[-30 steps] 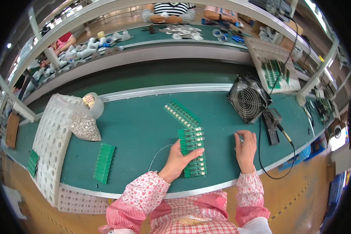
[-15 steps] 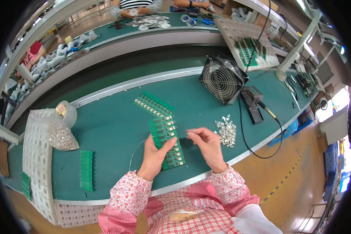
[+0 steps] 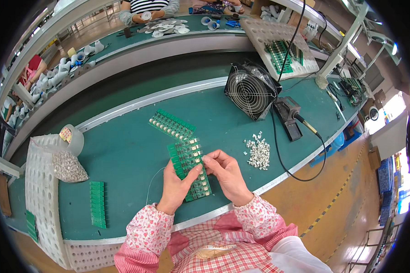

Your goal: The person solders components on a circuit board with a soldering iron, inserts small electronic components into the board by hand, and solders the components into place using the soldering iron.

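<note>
My left hand (image 3: 173, 187) grips a green circuit board panel (image 3: 183, 153), its thumb lying across the face. A row of small pale components runs along that panel. My right hand (image 3: 228, 176) is closed in a pinch at the panel's right edge; whatever sits between its fingertips is too small to make out. Just beyond, a second green board panel (image 3: 171, 124) lies on the table with a row of white parts on it. To the right of my right hand is a loose heap of small white parts (image 3: 259, 154).
A black fan (image 3: 251, 91) stands at the back, beside a soldering iron (image 3: 304, 122) in its holder, with a looping cable. At left are a bag of small parts (image 3: 69, 167), a tape roll (image 3: 74, 140), a white perforated foam sheet (image 3: 42, 191) and another green board (image 3: 97, 204). Other people sit opposite.
My right hand has moved left from beside the panel to its right edge, fingertips now against it. My left hand keeps its grip. The whole view has shifted slightly.
</note>
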`<state>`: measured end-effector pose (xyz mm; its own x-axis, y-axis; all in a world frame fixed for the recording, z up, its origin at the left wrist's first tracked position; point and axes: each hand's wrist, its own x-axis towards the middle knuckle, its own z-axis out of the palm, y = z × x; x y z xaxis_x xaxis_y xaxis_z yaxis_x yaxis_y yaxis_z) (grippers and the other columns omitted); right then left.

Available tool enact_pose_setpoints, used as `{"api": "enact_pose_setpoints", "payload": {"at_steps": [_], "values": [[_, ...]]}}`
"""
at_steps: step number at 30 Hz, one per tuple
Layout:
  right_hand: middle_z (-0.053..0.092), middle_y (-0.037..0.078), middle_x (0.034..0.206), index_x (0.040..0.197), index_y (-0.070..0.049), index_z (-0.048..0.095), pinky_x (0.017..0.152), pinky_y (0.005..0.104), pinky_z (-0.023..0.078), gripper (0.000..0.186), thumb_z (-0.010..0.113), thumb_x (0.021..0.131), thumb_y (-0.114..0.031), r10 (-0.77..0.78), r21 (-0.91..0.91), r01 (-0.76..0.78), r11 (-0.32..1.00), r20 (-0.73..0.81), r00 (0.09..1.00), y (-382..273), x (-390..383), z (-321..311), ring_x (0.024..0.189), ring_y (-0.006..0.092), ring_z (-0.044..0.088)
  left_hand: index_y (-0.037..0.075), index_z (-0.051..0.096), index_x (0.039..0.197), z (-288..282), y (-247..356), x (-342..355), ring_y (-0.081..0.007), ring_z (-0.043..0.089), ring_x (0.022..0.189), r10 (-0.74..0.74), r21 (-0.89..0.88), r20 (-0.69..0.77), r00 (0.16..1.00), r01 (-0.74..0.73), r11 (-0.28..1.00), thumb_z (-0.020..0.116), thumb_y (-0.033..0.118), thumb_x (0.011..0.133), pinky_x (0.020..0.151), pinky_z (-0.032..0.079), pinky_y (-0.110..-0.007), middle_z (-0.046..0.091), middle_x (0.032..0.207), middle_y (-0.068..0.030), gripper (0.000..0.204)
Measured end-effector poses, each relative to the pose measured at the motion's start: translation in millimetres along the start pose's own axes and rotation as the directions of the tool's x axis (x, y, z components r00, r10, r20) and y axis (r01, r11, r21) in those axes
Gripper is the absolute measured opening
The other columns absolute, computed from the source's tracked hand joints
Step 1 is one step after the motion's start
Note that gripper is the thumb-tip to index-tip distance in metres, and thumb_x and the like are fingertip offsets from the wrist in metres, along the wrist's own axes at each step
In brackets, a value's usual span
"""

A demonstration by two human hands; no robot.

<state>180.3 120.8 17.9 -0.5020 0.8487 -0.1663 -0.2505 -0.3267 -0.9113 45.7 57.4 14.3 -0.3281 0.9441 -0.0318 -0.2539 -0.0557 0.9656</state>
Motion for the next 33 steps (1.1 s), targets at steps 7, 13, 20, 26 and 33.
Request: {"api": "enact_pose_setpoints", "payload": {"at_steps": [7, 13, 20, 26, 33], "values": [[0.057, -0.001, 0.082, 0.093, -0.004, 0.057, 0.069, 0.0212, 0.041, 0.014, 0.062, 0.092, -0.017, -0.071, -0.006, 0.07, 0.997, -0.007, 0.997, 4.1, -0.6, 6.1, 0.074, 0.0056, 0.05, 0.001, 0.056, 0.109, 1.6, -1.6, 0.6, -0.0093, 0.061, 0.087, 0.076, 0.082, -0.014, 0.997, -0.075, 0.994, 0.069, 0.004, 0.082, 0.077, 0.05, -0.026, 0.065, 0.098, -0.004, 0.031], [0.06, 0.003, 0.087, 0.093, -0.001, 0.053, 0.071, 0.0214, 0.046, 0.012, 0.061, 0.092, -0.01, -0.175, -0.178, 0.167, 0.97, -0.034, 0.984, 9.1, -4.1, 6.5, 0.08, 0.0066, 0.055, 0.0, 0.054, 0.112, 5.3, -0.3, -5.1, -0.0095, 0.06, 0.09, 0.18, 0.105, -0.009, 0.984, -0.178, 0.978, 0.068, 0.0, 0.082, 0.079, 0.05, -0.026, 0.064, 0.1, -0.0041, 0.033], [0.06, 0.003, 0.088, 0.096, -0.001, 0.055, 0.074, 0.0225, 0.046, 0.013, 0.062, 0.091, -0.01, -0.221, -0.166, 0.203, 0.965, -0.099, 0.97, 3.9, -7.3, -0.8, 0.081, 0.0075, 0.056, 0.003, 0.051, 0.121, 7.2, -0.9, -5.8, -0.0101, 0.058, 0.099, 0.119, 0.041, 0.106, 0.987, -0.124, 0.991, 0.07, 0.005, 0.083, 0.085, 0.048, -0.027, 0.061, 0.11, -0.0042, 0.042], [0.061, 0.009, 0.093, 0.096, -0.005, 0.062, 0.087, 0.0369, 0.042, 0.023, 0.072, 0.077, -0.01, -0.648, -0.956, 0.263, 0.126, 0.122, 0.751, -20.9, -8.2, -55.9, 0.093, 0.0248, 0.056, 0.006, 0.055, 0.113, -5.4, -4.6, 3.3, -0.0094, 0.06, 0.087, -0.126, -0.209, 0.07, 0.99, 0.138, 0.968, 0.07, 0.006, 0.082, 0.076, 0.052, -0.028, 0.062, 0.099, -0.0004, 0.034], [0.061, 0.005, 0.09, 0.088, -0.007, 0.063, 0.085, 0.0377, 0.037, 0.011, 0.069, 0.079, -0.01, -0.64, -0.977, 0.118, -0.178, 0.206, 0.74, -15.6, -21.4, -83.7, 0.09, 0.025, 0.053, 0.005, 0.058, 0.107, -3.2, 0.4, 0.1, -0.0098, 0.061, 0.084, -0.209, -0.315, 0.106, 0.972, 0.233, 0.92, 0.07, 0.007, 0.084, 0.075, 0.052, -0.027, 0.063, 0.096, -0.0013, 0.026]]}}
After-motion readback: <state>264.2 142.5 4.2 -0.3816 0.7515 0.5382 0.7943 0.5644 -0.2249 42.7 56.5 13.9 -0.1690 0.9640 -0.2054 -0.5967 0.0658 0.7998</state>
